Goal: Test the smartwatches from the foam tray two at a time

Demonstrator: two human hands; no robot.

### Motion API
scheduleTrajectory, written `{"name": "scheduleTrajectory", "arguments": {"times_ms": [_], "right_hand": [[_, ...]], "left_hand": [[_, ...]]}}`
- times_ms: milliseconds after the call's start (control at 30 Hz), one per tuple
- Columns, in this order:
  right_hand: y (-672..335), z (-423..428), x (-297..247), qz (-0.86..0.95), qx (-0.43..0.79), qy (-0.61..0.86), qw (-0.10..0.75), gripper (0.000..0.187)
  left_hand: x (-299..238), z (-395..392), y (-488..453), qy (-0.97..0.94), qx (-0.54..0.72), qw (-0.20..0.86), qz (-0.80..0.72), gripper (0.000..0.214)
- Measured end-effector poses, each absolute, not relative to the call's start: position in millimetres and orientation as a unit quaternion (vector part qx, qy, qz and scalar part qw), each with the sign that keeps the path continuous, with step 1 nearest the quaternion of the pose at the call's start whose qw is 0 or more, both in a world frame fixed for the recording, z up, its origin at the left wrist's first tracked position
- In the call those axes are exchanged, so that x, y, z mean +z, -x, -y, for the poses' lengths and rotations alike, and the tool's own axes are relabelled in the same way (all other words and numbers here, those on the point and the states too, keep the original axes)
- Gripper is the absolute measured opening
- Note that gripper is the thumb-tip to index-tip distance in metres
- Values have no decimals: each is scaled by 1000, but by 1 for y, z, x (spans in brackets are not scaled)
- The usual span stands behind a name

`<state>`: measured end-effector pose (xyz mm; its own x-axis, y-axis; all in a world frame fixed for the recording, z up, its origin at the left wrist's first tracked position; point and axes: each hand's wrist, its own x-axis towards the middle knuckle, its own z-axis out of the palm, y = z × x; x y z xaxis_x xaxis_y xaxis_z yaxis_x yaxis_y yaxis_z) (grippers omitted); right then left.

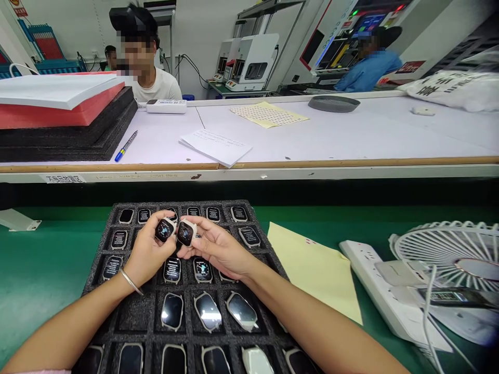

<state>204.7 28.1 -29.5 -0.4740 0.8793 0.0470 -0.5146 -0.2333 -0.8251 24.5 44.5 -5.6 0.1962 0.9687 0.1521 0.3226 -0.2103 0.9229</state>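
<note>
A black foam tray [102, 259] lies on the green bench, its pockets filled with several smartwatch bodies. Above the tray's upper middle, my left hand [147, 253] grips one watch body [164, 230] with a lit screen. A thin bangle circles that wrist. My right hand [218, 246] pinches a second, white-cased watch body [185, 233] right beside the first, the two nearly touching. Both screens face up toward me.
A yellow sheet [312, 267] lies right of the tray, then a white power strip [384, 288] and a white desk fan [448, 249]. Behind stands a raised white shelf [351, 135] with papers, a blue pen [125, 146], stacked foam sheets [58, 119]. Other people sit beyond.
</note>
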Motion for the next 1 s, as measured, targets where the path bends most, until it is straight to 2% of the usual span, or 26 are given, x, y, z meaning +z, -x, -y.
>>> {"name": "scheduleTrajectory", "arguments": {"times_ms": [1000], "right_hand": [[-206,-27,-29,422,748,226,460,46]], "left_hand": [[-9,-45,-23,-668,394,409,-480,41]]}}
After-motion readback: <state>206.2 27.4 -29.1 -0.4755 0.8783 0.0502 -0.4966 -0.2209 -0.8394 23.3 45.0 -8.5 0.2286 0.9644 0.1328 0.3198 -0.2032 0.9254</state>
